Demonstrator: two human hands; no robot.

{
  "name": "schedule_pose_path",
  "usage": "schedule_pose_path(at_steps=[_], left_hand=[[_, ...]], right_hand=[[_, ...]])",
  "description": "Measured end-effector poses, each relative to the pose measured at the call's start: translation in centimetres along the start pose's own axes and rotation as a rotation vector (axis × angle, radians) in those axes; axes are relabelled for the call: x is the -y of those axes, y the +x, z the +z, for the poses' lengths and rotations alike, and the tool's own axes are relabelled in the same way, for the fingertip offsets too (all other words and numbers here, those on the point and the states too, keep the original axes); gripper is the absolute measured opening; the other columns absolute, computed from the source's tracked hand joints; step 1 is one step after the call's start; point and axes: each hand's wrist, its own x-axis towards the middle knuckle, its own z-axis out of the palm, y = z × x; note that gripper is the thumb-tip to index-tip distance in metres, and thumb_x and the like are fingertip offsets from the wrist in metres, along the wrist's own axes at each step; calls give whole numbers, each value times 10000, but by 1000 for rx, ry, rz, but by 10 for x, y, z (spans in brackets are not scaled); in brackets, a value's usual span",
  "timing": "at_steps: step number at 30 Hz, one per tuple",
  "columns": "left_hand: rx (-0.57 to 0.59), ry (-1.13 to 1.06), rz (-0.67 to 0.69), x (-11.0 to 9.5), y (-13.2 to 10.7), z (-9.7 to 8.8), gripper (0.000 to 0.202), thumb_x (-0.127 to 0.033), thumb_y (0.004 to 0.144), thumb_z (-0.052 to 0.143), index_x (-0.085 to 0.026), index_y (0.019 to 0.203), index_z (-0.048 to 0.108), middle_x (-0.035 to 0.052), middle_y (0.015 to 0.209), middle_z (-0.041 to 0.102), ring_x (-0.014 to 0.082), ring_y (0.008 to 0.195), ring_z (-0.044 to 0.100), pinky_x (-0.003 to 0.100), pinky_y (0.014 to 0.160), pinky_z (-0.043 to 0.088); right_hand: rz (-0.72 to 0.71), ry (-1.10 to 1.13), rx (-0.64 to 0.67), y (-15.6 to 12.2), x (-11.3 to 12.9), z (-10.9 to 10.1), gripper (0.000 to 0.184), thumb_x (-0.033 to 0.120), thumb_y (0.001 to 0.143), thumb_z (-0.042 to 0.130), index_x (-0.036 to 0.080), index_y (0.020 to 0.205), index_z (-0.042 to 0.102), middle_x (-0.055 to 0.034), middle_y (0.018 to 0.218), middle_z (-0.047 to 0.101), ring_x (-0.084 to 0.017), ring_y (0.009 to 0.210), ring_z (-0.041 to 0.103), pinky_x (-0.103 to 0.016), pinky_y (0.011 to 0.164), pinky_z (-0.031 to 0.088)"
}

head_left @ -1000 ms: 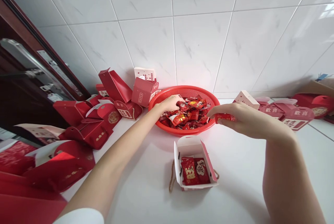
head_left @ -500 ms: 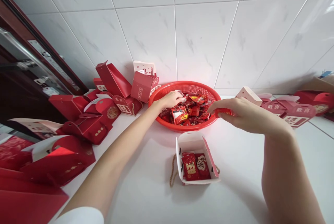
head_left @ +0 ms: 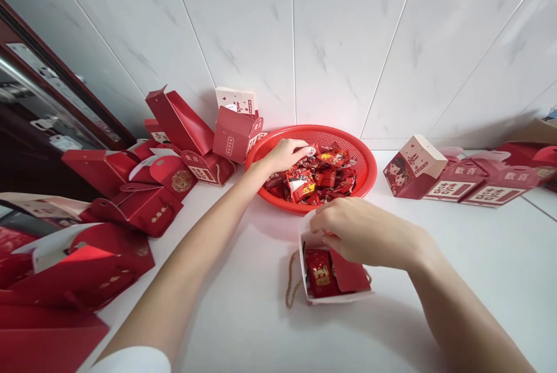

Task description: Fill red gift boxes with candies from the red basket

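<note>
A red plastic basket (head_left: 369, 171) against the tiled wall holds a heap of red candy packets (head_left: 322, 179). My left hand (head_left: 285, 155) reaches into its left side, fingers curled and pinching a small pale-wrapped candy (head_left: 310, 151). In front of the basket an open small gift box (head_left: 335, 297) with a rope handle (head_left: 290, 289) lies on the white counter, a red packet (head_left: 319, 274) inside. My right hand (head_left: 359, 232) hovers over the box's mouth, fingers bent down and closed on a red candy packet that is mostly hidden beneath them.
Several red folded gift boxes (head_left: 152, 210) pile up on the left, beside a dark door frame (head_left: 26, 118). More boxes, one printed with a couple (head_left: 415, 167), stand on the right by the wall. White counter (head_left: 478, 257) stretches to the right.
My right hand moved down and left from the basket's right rim to the open box, carrying the red packet. My left hand stayed in the basket. The view tilted slightly.
</note>
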Motion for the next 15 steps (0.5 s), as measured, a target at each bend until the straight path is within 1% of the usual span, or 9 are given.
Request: schedule_pose_path(at_steps=[3,6,9,12,13,14,15], left_hand=[[12,-26,7,2,0,0,372,-491,918,487,-188,785,656,5,769,644,175,748,568,289,728,425],[24,-90,2,7,2,1,358,-476,902,521,-179,777,678,9,772,663,171,748,585,289,735,434],[40,-278,-32,5,2,2,357,-490,875,568,-163,805,694,30,812,689,173,770,606,286,727,460],[56,-586,-110,-14,-9,-3,376,-522,849,624,-151,842,677,52,820,693,183,785,632,280,691,483],[47,-688,-128,-23,-17,-6,379,-531,848,635,-154,827,657,52,799,687,178,761,634,276,671,485],[49,-773,-118,-34,-26,-10,371,-526,862,634,-158,814,642,47,791,684,161,718,625,272,660,488],[114,-816,-97,-45,-37,-15,365,-514,896,612,-159,814,639,47,788,690,142,669,605,267,645,486]], right_hand=[[18,-33,-8,-6,8,1,275,13,897,466,159,695,580,-31,710,566,-108,571,390,-293,579,236],[0,-52,10,-14,14,2,267,16,881,476,161,668,548,-15,690,562,-98,542,356,-287,556,231],[-8,-58,39,-20,14,3,235,3,822,490,166,655,518,11,634,538,-94,516,325,-282,532,229],[8,-38,19,-25,9,0,213,-12,799,476,173,732,559,17,649,546,-99,529,358,-280,538,237],[15,-40,3,-27,6,-2,217,-8,806,472,176,744,568,14,661,551,-101,532,368,-283,542,238],[25,-53,-12,-29,4,-3,220,-2,815,472,178,738,571,9,674,553,-104,535,376,-287,546,240],[41,-76,-27,-32,2,-4,224,4,822,474,177,719,570,2,691,555,-105,537,387,-291,550,243]])
